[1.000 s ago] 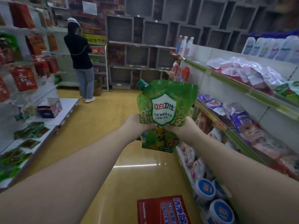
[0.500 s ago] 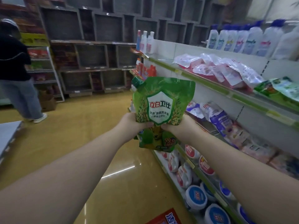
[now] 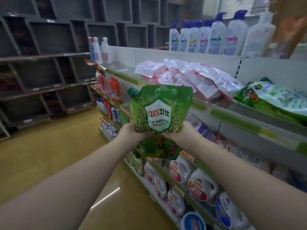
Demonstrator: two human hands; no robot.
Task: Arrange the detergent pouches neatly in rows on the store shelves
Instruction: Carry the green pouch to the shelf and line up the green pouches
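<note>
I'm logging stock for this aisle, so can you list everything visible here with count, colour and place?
green pouch: one, green with white shield, held upright mid-aisle
pink pouches: loose pile, pink-white, second shelf from the top
green bags: a few, green, same shelf, far right
white bottles: a row, white with purple caps, top shelf
red bottles: several, red, far end of shelf
white jugs: several, white with red labels, low shelves
grey cubbies: many, grey, back wall
floor: yellow
left hand: grips the pouch's left side
right hand: grips its right side

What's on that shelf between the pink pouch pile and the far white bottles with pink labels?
Nothing: in the head view the shelf is bare between the pink pouches and the white bottles.
</note>
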